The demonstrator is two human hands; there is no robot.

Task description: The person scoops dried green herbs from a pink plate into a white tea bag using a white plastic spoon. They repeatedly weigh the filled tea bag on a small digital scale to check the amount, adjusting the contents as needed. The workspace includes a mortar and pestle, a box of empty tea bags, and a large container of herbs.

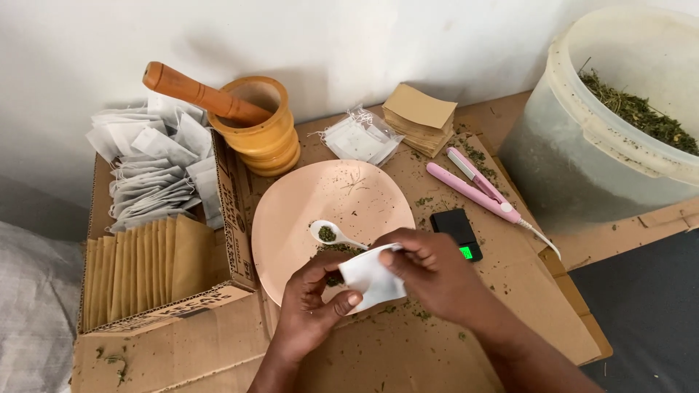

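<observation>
White and papery, a small empty filter tea bag (371, 279) sits pinched between both hands just above the near rim of a round pale pink plate (306, 211). The left hand (312, 309) curls around the bag's lower left corner, thumb pressed across its bottom edge and fingers closed behind it. The right hand (433, 273) grips the bag's upper right edge, fingertips bent tight over the top. On the plate lies a small white spoon (333, 235) with a heap of dried green herb in its bowl, and loose green crumbs are scattered beneath the bag. All of this rests on flattened brown cardboard (408, 342) flecked with herb bits. Just right of the plate stands a small black pocket scale (456, 231) with a lit green display, and beyond it a slim pink heat sealer (477, 188) lies at a slant. Behind the plate are a yellow wooden mortar (266, 138) holding a brown pestle (200, 93), a clear packet of white bags (359, 138) and a stack of tan paper envelopes (420, 116). An open cardboard box (231, 218) on the left holds more white bags and tan envelopes. A large translucent plastic bucket (582, 145) of dried green herb stands at far right.
</observation>
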